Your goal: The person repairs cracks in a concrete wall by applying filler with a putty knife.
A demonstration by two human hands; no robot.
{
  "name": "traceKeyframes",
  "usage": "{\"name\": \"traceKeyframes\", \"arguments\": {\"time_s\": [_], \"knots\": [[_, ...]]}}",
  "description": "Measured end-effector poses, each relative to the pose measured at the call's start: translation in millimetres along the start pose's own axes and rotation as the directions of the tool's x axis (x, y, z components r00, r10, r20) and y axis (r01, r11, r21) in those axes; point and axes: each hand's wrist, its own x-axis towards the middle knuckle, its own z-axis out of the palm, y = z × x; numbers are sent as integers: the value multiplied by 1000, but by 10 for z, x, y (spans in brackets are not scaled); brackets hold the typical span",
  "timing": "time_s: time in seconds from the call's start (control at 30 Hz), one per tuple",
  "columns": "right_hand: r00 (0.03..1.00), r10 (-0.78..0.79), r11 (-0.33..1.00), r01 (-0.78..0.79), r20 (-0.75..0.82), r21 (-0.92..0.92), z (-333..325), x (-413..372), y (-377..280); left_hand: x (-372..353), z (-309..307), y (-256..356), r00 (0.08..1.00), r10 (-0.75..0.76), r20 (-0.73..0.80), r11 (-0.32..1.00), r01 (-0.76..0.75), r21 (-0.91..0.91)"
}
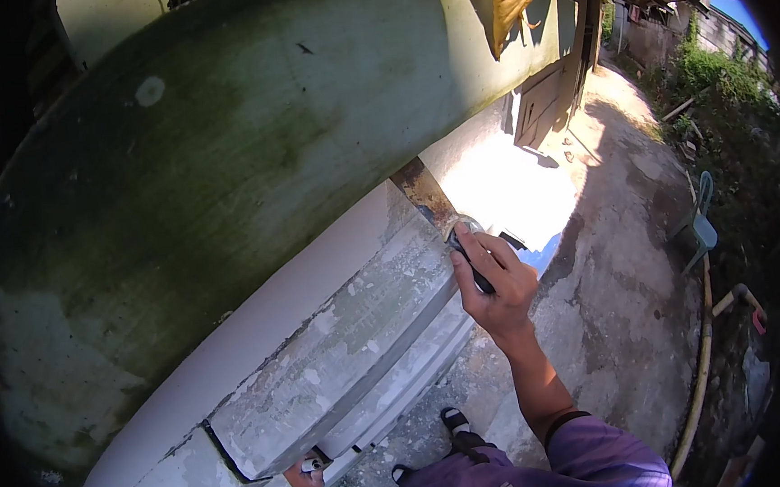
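Observation:
My right hand (500,286) is closed around a tool with a black handle (482,281), held at the far end of a ledge (342,337) with peeling white and grey paint. The tool's working end is mostly hidden by my fingers. Right beyond my fingertips, a rusty brown strip (424,189) runs up from the ledge to the wall. Lower down, by the ledge's underside, my left hand (303,481) has its fingers curled round a small thing with a round whitish end (311,464); I cannot tell what it is.
A large green-stained curved panel (222,165) hangs over the ledge, with a yellowed dry leaf (516,4) at its top. A dark gap (224,450) splits the ledge. To the right are a concrete path (593,302), a light-green plastic chair (703,222), a long pipe (700,376) and weeds.

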Motion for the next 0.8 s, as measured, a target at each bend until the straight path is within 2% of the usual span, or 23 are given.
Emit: {"name": "traceKeyframes", "arguments": {"time_s": [0.07,0.2,0.3,0.4,0.5,0.53,0.63,0.67,0.77,0.8], "knots": [[1000,1,1000,-1,-20,4,43,4,3,13,24,-96,996,72,-43,997,-71,23],[1000,-4,1000,4,-14,8,60,36,63,25,30,-1,998,45,-33,999,-45,16],[1000,-28,999,27,10,18,28,14,105,-107,81,-233,988,86,-127,992,-74,99],[998,-57,998,57,3,21,52,77,148,-146,12,-259,999,11,-37,997,-8,71],[996,-87,996,86,3,31,62,109,212,-226,99,-185,983,-35,-179,994,52,93],[995,-96,995,95,10,40,54,98,228,-397,53,-404,986,-144,-80,986,150,75],[993,-67,997,63,98,50,-40,89,185,-364,71,-354,981,-160,-108,984,167,58],[994,-74,996,69,84,57,-9,102,189,-300,-23,-206,974,-225,-5,972,225,64],[990,-64,993,51,125,103,-16,138,269,-416,97,-407,966,-159,-203,979,180,93],[990,-84,992,72,113,105,-4,120,296,-456,98,-488,966,-149,-210,977,176,119]]}}
